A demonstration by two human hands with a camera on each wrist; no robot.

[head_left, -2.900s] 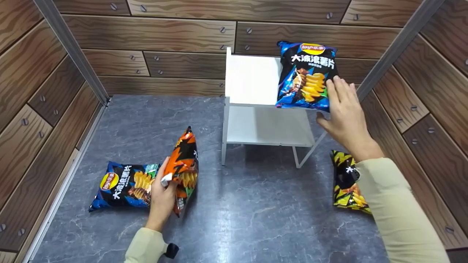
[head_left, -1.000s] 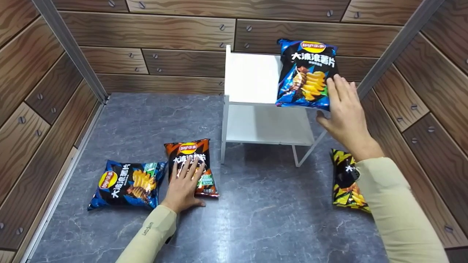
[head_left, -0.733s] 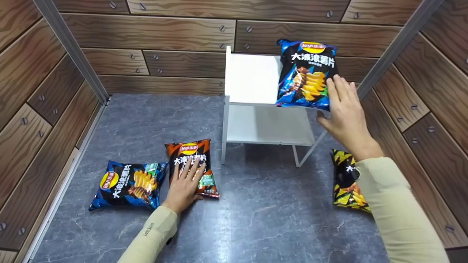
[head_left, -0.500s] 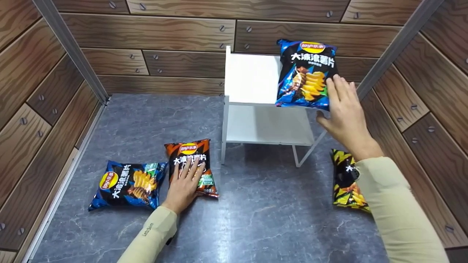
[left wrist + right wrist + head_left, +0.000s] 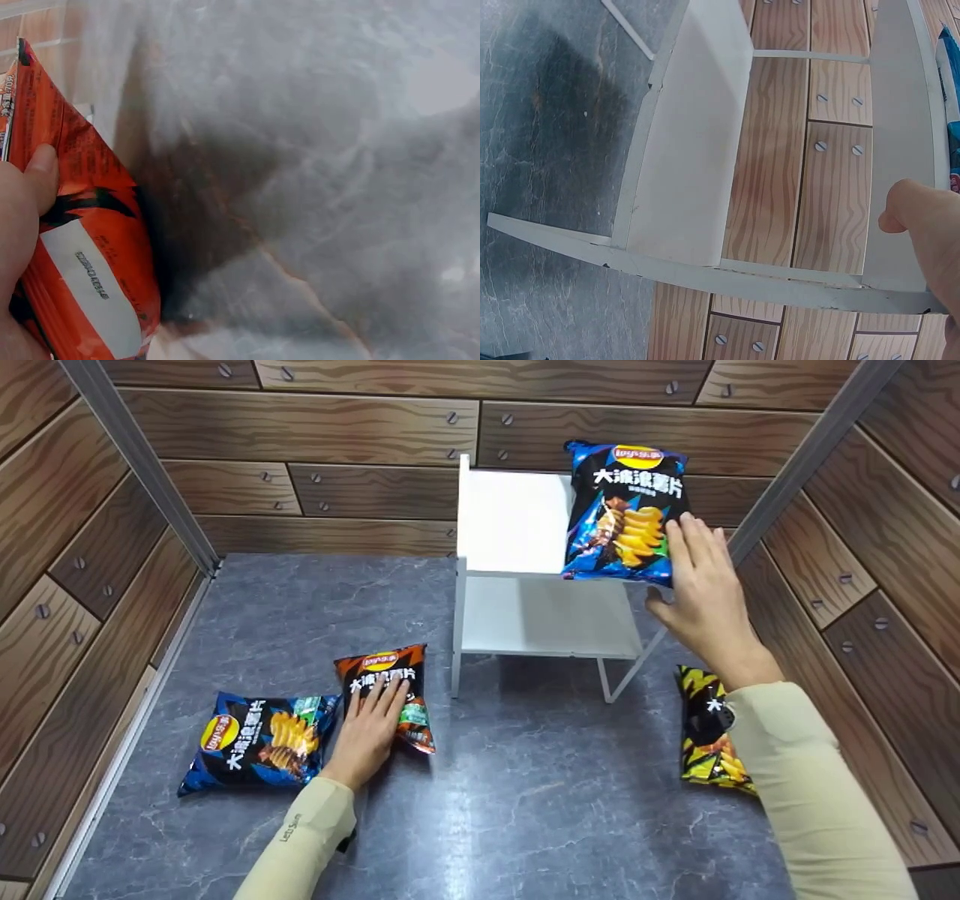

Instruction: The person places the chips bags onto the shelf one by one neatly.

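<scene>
My left hand (image 5: 364,741) holds an orange-and-black potato chip bag (image 5: 415,706), fingers across its printed front. In the left wrist view the thumb presses the back of the orange bag (image 5: 94,259), which is tipped up on its edge. A blue-and-black chip bag (image 5: 622,521) lies face up on the top shelf of a small white two-tier rack (image 5: 514,525). Against its right edge rest the straight fingers of my right hand (image 5: 705,592), thumb apart below. In the right wrist view, the thumb is beside the rack's top board (image 5: 900,150).
Another blue chip bag (image 5: 262,739) lies on the grey marbled floor (image 5: 517,810), just left of the orange one. A yellow-and-black chip bag (image 5: 705,750) sits at the right, partly hidden by the right sleeve. Wood-patterned walls (image 5: 300,427) enclose the space on three sides.
The orange bag, first held upright, was laid flat under the open left hand. Now that hand grips it and its right side has tilted up. The right hand stays at the blue bag.
</scene>
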